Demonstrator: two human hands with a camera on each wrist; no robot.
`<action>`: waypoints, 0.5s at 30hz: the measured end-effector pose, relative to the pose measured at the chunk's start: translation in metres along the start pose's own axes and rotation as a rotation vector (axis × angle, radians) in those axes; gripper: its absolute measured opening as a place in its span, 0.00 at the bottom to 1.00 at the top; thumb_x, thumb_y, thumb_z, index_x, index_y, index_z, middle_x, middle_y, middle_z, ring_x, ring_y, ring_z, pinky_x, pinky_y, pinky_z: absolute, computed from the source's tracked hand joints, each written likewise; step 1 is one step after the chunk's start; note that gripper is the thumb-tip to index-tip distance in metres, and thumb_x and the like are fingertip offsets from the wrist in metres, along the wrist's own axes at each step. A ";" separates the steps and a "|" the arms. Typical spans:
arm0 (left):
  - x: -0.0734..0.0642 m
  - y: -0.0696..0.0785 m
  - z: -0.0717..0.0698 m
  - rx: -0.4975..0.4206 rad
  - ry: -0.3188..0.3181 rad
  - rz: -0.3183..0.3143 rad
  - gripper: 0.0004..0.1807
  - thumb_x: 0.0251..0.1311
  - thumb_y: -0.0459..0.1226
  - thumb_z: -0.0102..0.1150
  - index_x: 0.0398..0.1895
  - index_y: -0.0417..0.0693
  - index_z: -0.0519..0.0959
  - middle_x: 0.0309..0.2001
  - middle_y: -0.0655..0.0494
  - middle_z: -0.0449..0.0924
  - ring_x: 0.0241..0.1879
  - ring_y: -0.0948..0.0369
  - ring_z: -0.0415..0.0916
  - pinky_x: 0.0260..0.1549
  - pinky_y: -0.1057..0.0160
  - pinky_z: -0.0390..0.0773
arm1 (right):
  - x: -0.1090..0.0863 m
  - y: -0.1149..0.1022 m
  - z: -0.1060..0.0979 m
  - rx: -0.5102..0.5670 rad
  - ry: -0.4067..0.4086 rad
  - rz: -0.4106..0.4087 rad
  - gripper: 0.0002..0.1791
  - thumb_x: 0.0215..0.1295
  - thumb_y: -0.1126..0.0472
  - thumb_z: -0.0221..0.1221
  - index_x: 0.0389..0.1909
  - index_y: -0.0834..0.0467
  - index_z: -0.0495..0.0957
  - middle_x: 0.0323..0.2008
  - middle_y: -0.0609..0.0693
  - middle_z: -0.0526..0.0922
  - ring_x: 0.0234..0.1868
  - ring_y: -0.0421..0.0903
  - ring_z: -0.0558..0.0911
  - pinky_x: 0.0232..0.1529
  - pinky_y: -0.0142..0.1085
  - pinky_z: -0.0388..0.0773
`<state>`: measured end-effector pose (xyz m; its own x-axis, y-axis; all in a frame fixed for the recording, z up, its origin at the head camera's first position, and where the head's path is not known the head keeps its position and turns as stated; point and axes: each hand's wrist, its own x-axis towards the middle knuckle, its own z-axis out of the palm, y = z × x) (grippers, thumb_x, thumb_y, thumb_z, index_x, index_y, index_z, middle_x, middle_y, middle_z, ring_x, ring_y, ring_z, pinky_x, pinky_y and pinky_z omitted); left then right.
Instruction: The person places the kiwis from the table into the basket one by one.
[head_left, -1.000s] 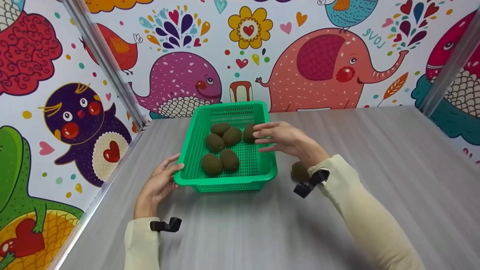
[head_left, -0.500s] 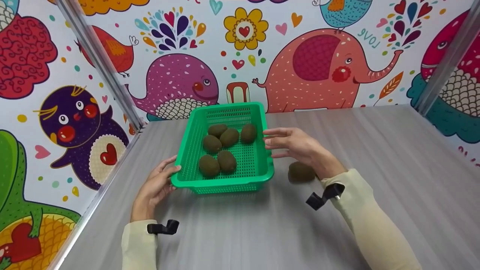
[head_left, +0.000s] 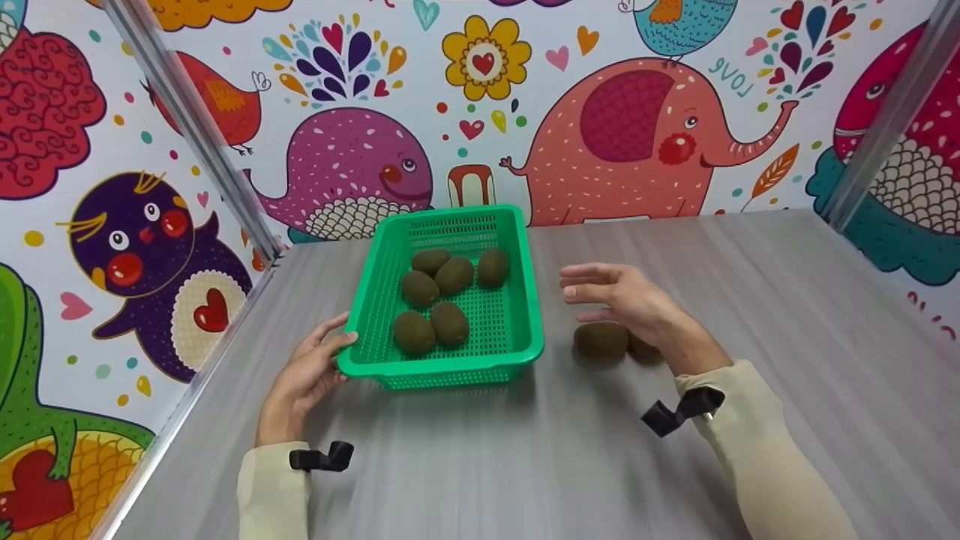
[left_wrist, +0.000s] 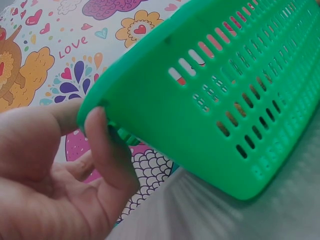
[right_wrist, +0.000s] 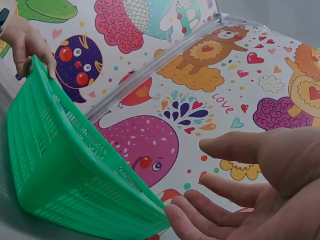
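Observation:
A green plastic basket (head_left: 442, 367) with slotted walls stands on the table, several brown kiwis (head_left: 454, 275) lying in it. At its left near corner my left hand (head_left: 304, 375) grips the rim between thumb and fingers; the left wrist view shows the thumb (left_wrist: 102, 145) against the rim. My right hand (head_left: 630, 300) is to the right of the basket, apart from it, fingers loosely extended and holding nothing. Below that hand, on the table, lies one kiwi (head_left: 600, 342); a second kiwi (head_left: 645, 351) beside it is partly hidden by the hand.
The grey wood-grain table (head_left: 480, 465) meets a wall (head_left: 555, 112) printed with cartoon animals behind the basket. Another printed panel (head_left: 67, 247) borders the left side, joined by a metal post (head_left: 195, 135). Each sleeve carries a black wrist mount (head_left: 322, 456).
My right hand has drawn back rightwards from over the basket, uncovering the kiwi at the basket's right side and coming above the kiwis on the table. My left hand keeps its grip on the rim.

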<state>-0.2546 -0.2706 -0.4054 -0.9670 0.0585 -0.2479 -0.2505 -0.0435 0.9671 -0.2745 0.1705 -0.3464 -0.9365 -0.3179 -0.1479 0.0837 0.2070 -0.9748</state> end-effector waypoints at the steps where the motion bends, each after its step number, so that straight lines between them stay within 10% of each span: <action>1: 0.000 0.000 0.000 0.001 0.000 0.000 0.33 0.74 0.37 0.51 0.78 0.51 0.54 0.33 0.61 0.78 0.22 0.69 0.74 0.21 0.73 0.74 | -0.002 0.001 -0.002 -0.005 0.006 -0.002 0.31 0.66 0.49 0.65 0.68 0.55 0.72 0.68 0.54 0.74 0.65 0.52 0.77 0.63 0.45 0.78; 15: 0.003 -0.002 -0.001 -0.001 -0.003 0.007 0.33 0.73 0.37 0.51 0.78 0.51 0.54 0.34 0.60 0.78 0.22 0.69 0.74 0.21 0.72 0.74 | -0.018 0.026 -0.037 -0.075 0.063 0.017 0.34 0.67 0.48 0.64 0.70 0.59 0.69 0.69 0.58 0.71 0.62 0.47 0.78 0.54 0.31 0.81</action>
<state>-0.2574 -0.2711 -0.4079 -0.9685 0.0608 -0.2413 -0.2441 -0.0447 0.9687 -0.2677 0.2157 -0.3624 -0.9548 -0.2558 -0.1511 0.0762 0.2809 -0.9567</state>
